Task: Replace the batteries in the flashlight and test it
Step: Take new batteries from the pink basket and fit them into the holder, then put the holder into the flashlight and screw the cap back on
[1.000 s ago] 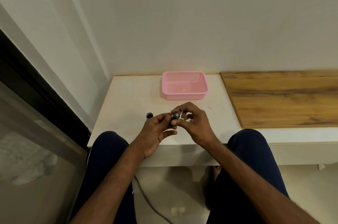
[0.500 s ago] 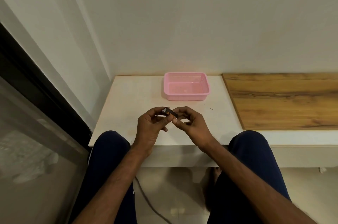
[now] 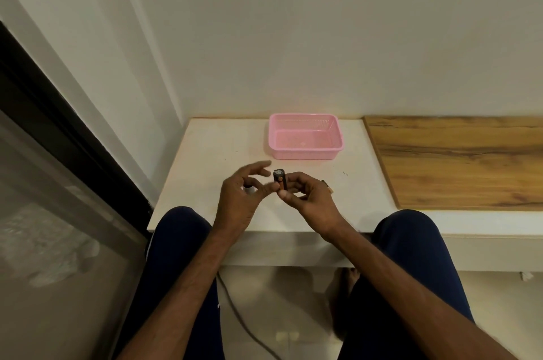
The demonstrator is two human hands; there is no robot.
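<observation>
A: Count?
B: One battery (image 3: 279,179), upright in the right hand (image 3: 305,198), grip closed on it. One basket (image 3: 305,153).
A: Left hand (image 3: 239,198)?
B: Fingers spread (something white under it, can't tell what). Bench (image 3: 205,159) open left, front edge near.

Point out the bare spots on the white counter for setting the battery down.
Free: left strip from the wall edge to the pink basket, and right of it up to the wood board. Crowded: front centre, around the left hand and right hand.
</observation>
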